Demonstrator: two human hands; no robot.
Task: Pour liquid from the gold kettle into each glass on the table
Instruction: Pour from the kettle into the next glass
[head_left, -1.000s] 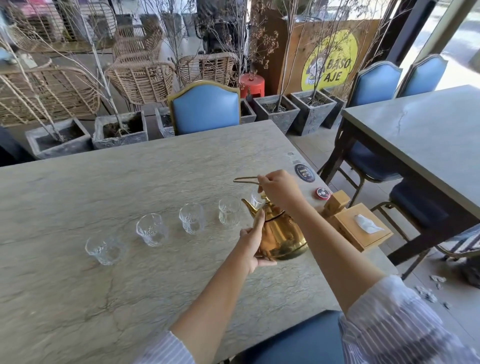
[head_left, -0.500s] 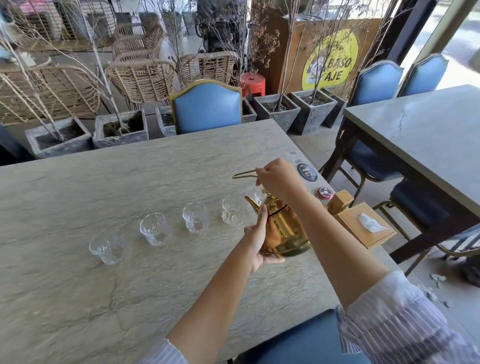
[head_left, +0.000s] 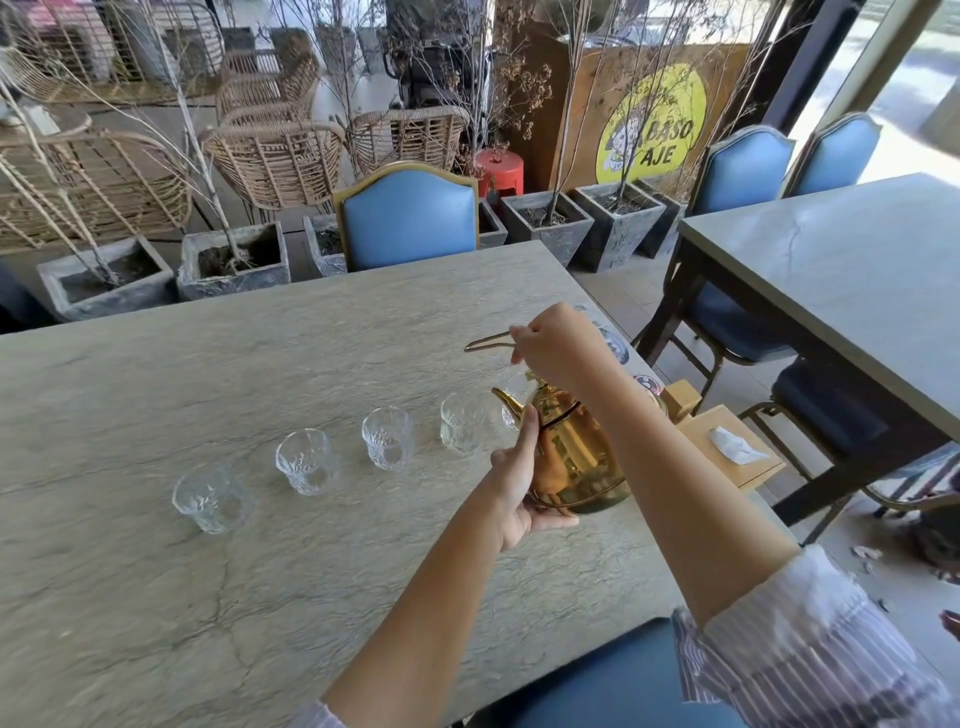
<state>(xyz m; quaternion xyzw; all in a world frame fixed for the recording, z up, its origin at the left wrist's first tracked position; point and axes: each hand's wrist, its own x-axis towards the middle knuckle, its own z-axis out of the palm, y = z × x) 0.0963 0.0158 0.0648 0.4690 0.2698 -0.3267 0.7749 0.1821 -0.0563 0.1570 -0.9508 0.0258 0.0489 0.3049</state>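
Both hands hold the gold kettle (head_left: 571, 457) tilted above the bench (head_left: 156, 597), beside a row of glasses (head_left: 387, 444).

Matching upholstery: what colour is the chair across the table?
Blue chair, gold-trimmed; head view.

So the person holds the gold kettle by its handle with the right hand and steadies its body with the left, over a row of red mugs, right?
Not quite: the head view shows clear glasses, not red mugs. The right hand does hold the gold kettle handle, the left hand steadying its body.

Both forearms are bare. The right hand (head_left: 558, 347) and left hand (head_left: 519, 486) wear nothing. Each arm carries a pushed-up white shirt sleeve (head_left: 789, 644) with thin dark pinstripes, slightly crumpled.
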